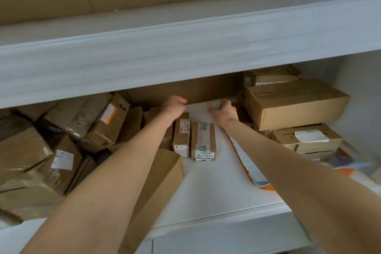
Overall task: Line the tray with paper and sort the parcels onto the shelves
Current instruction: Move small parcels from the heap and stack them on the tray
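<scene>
Both bare forearms reach from the bottom of the view deep into the lower shelf. White paper lies flat on that shelf, running from its front edge to the back. At the far edge of the paper, the left hand has its fingers curled under, close to the brown cardboard backing; whether it grips the paper cannot be told. Near it to the right, the right hand rests on the far edge of the paper with fingers bent, and its grip cannot be told either.

Two small parcels stand side by side on the paper between the arms: a labelled box and a narrower box touching its left side. A long brown carton lies under the left forearm, angled toward the shelf front. Left of it sits a crowded heap of taped boxes. To the right, a large carton rests on a stack of others, with an orange and white mailer beside the paper. An upper shelf crosses the view above.
</scene>
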A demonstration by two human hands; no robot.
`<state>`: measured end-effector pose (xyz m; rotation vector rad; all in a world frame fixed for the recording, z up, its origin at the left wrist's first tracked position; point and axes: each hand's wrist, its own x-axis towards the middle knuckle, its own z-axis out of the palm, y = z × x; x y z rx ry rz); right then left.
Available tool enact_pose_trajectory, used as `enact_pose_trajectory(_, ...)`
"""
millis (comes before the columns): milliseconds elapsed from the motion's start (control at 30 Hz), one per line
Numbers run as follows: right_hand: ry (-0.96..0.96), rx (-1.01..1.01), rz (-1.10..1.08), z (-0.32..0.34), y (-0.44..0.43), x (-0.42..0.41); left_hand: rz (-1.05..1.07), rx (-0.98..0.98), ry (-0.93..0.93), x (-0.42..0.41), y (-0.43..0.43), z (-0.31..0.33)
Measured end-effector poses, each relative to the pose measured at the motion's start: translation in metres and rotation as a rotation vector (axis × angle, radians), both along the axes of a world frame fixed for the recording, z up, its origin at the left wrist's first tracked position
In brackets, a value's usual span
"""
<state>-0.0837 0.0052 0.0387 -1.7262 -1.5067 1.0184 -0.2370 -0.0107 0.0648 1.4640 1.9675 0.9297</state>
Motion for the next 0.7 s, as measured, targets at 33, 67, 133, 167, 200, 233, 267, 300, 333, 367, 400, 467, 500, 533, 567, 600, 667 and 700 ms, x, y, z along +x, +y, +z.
enact_pose_trajectory(33, -0.021, -0.021, 0.002, -0.004, -0.004, -0.004, 0.011, 0.000, 0.039, -0.012, -0.007, 0.002)
enact_pose_trajectory(67, -0.044, -0.037, -0.002, -0.008, -0.008, -0.008, 0.021, 0.000, 0.062, -0.022, -0.014, 0.003)
enact_pose_trajectory(133, -0.086, -0.075, -0.008, -0.014, -0.017, -0.015, 0.034, -0.016, 0.076, -0.040, -0.026, 0.005)
enact_pose_trajectory(167, -0.095, -0.093, -0.010, -0.016, -0.022, -0.019, 0.035, -0.035, 0.073, -0.048, -0.032, 0.006)
enact_pose_trajectory(200, -0.090, -0.111, -0.008, -0.018, -0.026, -0.024, 0.032, -0.063, 0.069, -0.055, -0.038, 0.006)
enact_pose_trajectory(233, -0.087, -0.131, -0.008, -0.019, -0.033, -0.030, 0.022, -0.098, 0.072, -0.063, -0.045, 0.005)
enact_pose_trajectory(267, -0.093, -0.146, -0.013, -0.022, -0.034, -0.031, 0.006, -0.131, 0.082, -0.063, -0.048, 0.005)
enact_pose_trajectory(300, -0.122, -0.155, -0.010, -0.024, -0.039, -0.035, -0.009, -0.160, 0.097, -0.066, -0.053, 0.003)
enact_pose_trajectory(333, -0.167, -0.153, -0.002, -0.026, -0.043, -0.039, -0.026, -0.186, 0.119, -0.069, -0.058, 0.002)
enact_pose_trajectory(367, -0.211, -0.141, 0.010, -0.027, -0.048, -0.044, -0.042, -0.213, 0.150, -0.071, -0.063, 0.001)
enact_pose_trajectory(400, -0.248, -0.118, 0.011, -0.028, -0.052, -0.049, -0.057, -0.245, 0.189, -0.074, -0.068, 0.000)
enact_pose_trajectory(467, -0.295, -0.049, -0.002, -0.028, -0.061, -0.061, -0.089, -0.329, 0.260, -0.082, -0.076, -0.004)
enact_pose_trajectory(500, -0.314, -0.008, -0.004, -0.027, -0.065, -0.066, -0.101, -0.370, 0.281, -0.086, -0.080, -0.006)
enact_pose_trajectory(533, -0.317, 0.022, 0.003, -0.027, -0.067, -0.071, -0.115, -0.406, 0.294, -0.091, -0.084, -0.008)
enact_pose_trajectory(567, -0.312, 0.043, 0.019, -0.026, -0.070, -0.076, -0.132, -0.438, 0.305, -0.095, -0.087, -0.010)
enact_pose_trajectory(600, -0.306, 0.047, 0.044, -0.025, -0.072, -0.081, -0.151, -0.471, 0.318, -0.100, -0.090, -0.011)
enact_pose_trajectory(667, -0.300, 0.010, 0.144, -0.023, -0.076, -0.090, -0.186, -0.538, 0.321, -0.107, -0.096, -0.012)
enact_pose_trajectory(700, -0.303, -0.032, 0.208, -0.024, -0.078, -0.096, -0.199, -0.582, 0.308, -0.110, -0.099, -0.013)
